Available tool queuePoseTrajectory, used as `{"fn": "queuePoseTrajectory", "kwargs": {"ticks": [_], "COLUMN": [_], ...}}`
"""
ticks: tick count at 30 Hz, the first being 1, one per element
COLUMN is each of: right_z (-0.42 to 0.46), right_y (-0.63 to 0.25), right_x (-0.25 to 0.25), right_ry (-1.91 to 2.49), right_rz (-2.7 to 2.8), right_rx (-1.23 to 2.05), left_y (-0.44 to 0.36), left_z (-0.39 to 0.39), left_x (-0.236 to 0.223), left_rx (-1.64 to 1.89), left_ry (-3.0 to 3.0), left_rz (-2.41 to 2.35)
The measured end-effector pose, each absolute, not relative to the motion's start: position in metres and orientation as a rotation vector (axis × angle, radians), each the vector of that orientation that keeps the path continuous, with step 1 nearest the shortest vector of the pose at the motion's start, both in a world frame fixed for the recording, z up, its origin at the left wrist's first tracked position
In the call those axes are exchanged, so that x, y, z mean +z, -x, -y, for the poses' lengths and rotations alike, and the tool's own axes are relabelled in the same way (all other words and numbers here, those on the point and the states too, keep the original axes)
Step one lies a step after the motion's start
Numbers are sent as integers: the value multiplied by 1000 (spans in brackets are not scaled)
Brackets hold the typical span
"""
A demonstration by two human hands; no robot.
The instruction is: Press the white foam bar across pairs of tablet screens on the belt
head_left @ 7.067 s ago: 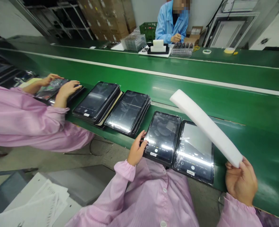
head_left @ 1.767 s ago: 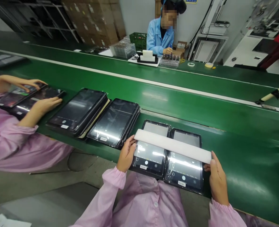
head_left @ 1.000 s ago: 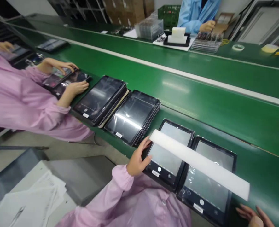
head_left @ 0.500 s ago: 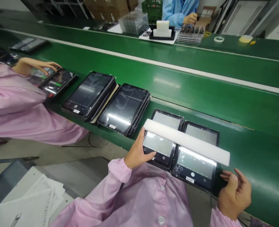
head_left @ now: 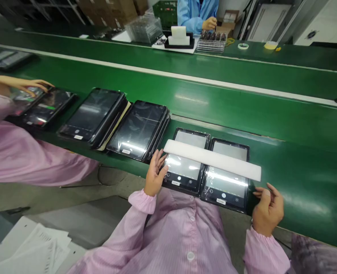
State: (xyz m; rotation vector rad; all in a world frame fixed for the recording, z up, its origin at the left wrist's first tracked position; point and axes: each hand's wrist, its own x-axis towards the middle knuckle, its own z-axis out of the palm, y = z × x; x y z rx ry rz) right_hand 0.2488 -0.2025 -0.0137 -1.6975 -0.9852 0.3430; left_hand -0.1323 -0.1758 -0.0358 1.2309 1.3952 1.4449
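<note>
Two black tablets lie side by side on the green bench edge before me, the left tablet [head_left: 185, 163] and the right tablet [head_left: 228, 175], both with lit screens. A long white foam strip [head_left: 212, 160] rests flat across both screens. My left hand [head_left: 154, 174] touches the left tablet's left edge, fingers spread. My right hand [head_left: 267, 209] hovers just right of the right tablet, fingers loosely curled, holding nothing.
Two stacks of tablets [head_left: 139, 129] [head_left: 95, 116] sit to my left. A neighbour in a pink sleeve [head_left: 19, 148] handles more tablets. A green conveyor belt [head_left: 242, 110] runs behind. A person in blue [head_left: 197, 13] works across it beside trays [head_left: 212, 42]. Papers [head_left: 28, 247] lie low left.
The foam strip went from my right hand to lying flat across both tablets. My right hand let go and drew back to the right tablet's side. My left hand stayed at the left tablet.
</note>
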Motion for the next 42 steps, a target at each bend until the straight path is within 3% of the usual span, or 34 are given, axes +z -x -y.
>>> {"fn": "queuePoseTrajectory", "kwargs": {"ticks": [29, 42], "right_z": [230, 246], "right_y": [-239, -212], "right_x": [-21, 12], "right_ry": [1694, 1378], "right_rz": [1111, 1860], "right_rx": [482, 333], "left_y": [133, 133], "left_z": [181, 179], "left_x": [-36, -36], "left_rx": [1439, 1530], "left_ry": [-1280, -1302], "left_rz": [-1519, -1467]}}
